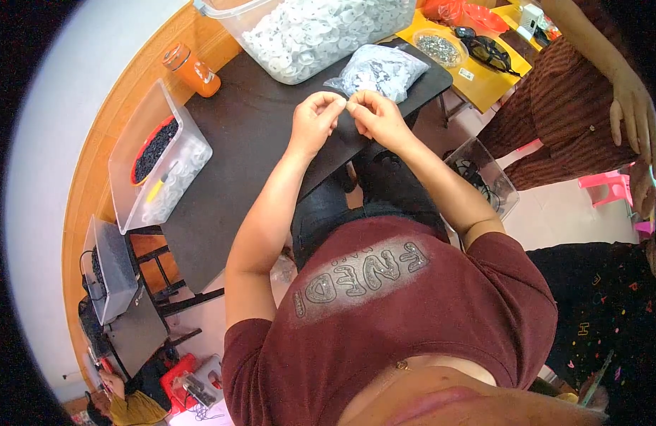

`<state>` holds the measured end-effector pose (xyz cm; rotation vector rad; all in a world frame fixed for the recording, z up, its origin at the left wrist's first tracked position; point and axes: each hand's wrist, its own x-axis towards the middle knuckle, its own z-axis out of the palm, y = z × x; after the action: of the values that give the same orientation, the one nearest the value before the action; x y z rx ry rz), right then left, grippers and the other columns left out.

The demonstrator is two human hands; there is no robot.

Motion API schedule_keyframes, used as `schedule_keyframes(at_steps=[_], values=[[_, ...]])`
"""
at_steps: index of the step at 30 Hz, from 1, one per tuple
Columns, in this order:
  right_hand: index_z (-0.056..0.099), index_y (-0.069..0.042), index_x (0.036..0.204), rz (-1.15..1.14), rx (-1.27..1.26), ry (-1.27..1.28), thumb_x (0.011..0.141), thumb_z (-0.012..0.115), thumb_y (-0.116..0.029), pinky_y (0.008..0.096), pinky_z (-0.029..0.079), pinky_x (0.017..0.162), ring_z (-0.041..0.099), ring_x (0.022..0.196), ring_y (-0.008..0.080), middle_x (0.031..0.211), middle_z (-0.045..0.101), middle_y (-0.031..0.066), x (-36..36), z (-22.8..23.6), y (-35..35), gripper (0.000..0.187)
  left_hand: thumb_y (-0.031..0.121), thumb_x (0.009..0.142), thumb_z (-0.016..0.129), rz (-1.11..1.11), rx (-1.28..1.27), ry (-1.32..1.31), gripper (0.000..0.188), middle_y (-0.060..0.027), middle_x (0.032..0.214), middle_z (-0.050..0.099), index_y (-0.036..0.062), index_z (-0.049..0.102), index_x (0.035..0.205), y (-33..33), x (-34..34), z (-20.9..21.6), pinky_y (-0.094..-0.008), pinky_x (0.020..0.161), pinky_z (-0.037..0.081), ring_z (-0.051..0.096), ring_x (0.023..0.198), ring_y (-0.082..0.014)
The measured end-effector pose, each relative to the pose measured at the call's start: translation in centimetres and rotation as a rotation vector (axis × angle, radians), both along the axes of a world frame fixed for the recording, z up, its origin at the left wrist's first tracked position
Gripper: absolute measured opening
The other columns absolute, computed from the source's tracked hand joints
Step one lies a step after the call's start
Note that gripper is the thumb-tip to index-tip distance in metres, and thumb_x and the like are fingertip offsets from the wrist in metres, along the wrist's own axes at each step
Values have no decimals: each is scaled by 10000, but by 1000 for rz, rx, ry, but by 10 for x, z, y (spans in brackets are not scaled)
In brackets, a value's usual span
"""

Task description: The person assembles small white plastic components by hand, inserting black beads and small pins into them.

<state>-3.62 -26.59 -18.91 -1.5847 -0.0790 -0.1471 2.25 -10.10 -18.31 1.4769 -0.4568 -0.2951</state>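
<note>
My left hand [315, 126], right hand [377, 119] pinched, tips together, on what I can't tell; best kept steady over counter [250, 135], near bag [386, 69].

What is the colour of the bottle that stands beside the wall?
The bottle is orange; it shows in the head view, the only one.

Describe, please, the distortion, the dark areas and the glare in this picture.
Head view: fisheye distortion bends the orange wall panel into an arc, and corners fall to black; same head view: bright glints on the plastic bag; head view, centre: anything between left hand and right hand is too small to tell.
</note>
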Motion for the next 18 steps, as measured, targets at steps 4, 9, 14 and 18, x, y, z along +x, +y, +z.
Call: schedule_keyframes(at_steps=[4, 9, 14, 18], values=[[620, -46, 918, -12, 12, -34, 949, 625, -245, 231, 377, 464, 513, 532, 61, 645, 557, -21, 0, -4, 1, 202, 216, 930, 668, -3, 21, -7, 164, 37, 667, 563, 53, 664, 946, -2, -1, 0, -188, 476, 366, 481, 544, -35], [618, -52, 937, 2, 84, -8, 954, 621, -251, 224, 367, 460, 496, 521, 60, 646, 558, -17, 1, -9, -1, 200, 212, 948, 645, -4, 27, 0, 164, 28, 669, 554, 49, 641, 969, -3, -2, -1, -190, 483, 372, 473, 536, -45], [606, -49, 975, 75, 253, -16, 950, 626, -233, 215, 334, 433, 467, 508, 56, 645, 528, -20, 4, -15, -4, 187, 220, 959, 628, 28, -75, 87, 169, 27, 673, 551, 51, 631, 966, 1, 5, -2, -196, 480, 376, 477, 540, -50], [604, -45, 964, 66, 297, -23, 948, 631, -238, 211, 336, 434, 469, 512, 56, 667, 539, -19, 2, -10, -4, 195, 236, 938, 660, -27, -68, 76, 184, 33, 668, 561, 53, 652, 925, 0, 3, 1, -192, 483, 376, 481, 543, -41]])
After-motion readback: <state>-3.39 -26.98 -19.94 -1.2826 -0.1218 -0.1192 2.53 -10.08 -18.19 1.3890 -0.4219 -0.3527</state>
